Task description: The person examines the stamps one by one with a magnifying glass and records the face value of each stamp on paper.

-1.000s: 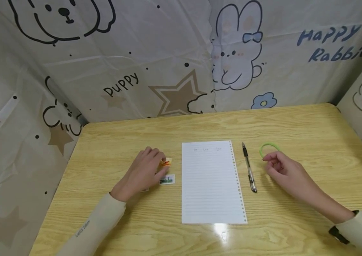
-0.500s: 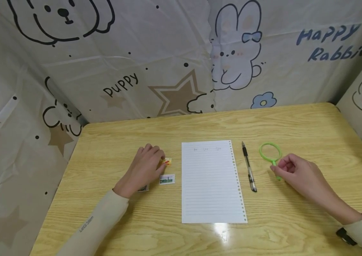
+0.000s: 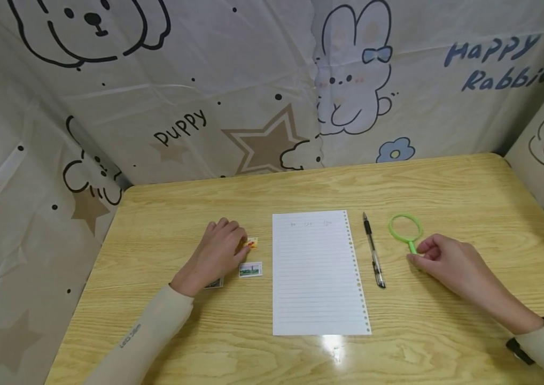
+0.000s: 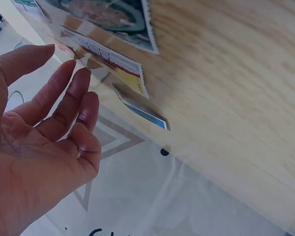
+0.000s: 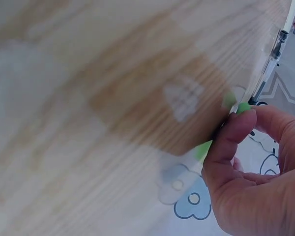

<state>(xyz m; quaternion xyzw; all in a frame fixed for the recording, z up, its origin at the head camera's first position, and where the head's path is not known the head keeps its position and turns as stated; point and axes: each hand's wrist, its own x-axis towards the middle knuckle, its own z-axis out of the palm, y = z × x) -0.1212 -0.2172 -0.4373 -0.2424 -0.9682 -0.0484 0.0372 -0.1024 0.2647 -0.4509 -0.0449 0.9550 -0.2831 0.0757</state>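
Two hands (image 3: 217,247), the right (image 3: 449,263) pinching a magnifier (image 3: 412,245), lie well inside table edges (image 3: 320,171).

I find the head view high, facing forward and down; both wrist views, tilted and close, share its table (image 3: 233,331).

Your head view: even, slightly dim indoor light, mostly sharp; writing on the paper (image 3: 320,278) too faint to read. Glare spot (image 3: 332,348) on the table (image 3: 233,347) just below it. Soft shadows beside your left sleeve (image 3: 139,337) and under your right hand (image 3: 447,264). Both your wrist views are hazy, cooler, low-contrast. Left: red-and-yellow stamp (image 4: 108,60) too soft to read. Right: wood grain smeared, flower print (image 5: 192,199) mirrored in the glossy tabletop.
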